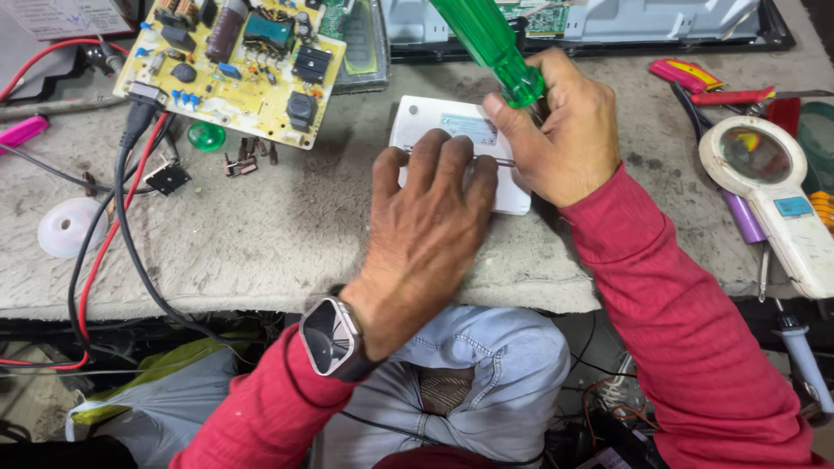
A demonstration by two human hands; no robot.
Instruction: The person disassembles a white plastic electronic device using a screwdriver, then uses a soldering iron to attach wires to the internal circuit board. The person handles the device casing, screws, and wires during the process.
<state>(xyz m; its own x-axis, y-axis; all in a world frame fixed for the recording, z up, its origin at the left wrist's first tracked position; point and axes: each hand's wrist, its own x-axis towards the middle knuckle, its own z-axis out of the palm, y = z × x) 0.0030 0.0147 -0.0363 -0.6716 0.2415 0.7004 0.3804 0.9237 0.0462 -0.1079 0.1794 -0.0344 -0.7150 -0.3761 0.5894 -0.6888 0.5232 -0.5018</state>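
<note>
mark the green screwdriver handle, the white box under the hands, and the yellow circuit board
green screwdriver handle (491, 43), head view, mid-handle above the right hand's grip
white box (430, 117), head view, bare top face near its upper left corner
yellow circuit board (233, 100), head view, bare lower part of the board

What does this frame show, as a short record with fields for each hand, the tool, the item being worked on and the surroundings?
left hand: left hand lies flat on the white plastic box, pressing it to the bench
right hand: right hand grips the green-handled screwdriver, shaft running sideways under the left fingers
worked item: white plastic box, flat, with a pale label on top
bench: grey padded bench top
left of hands: yellow circuit board with red and black wires
right of hands: white magnifier, red pliers
wrist: watch on left wrist
</note>
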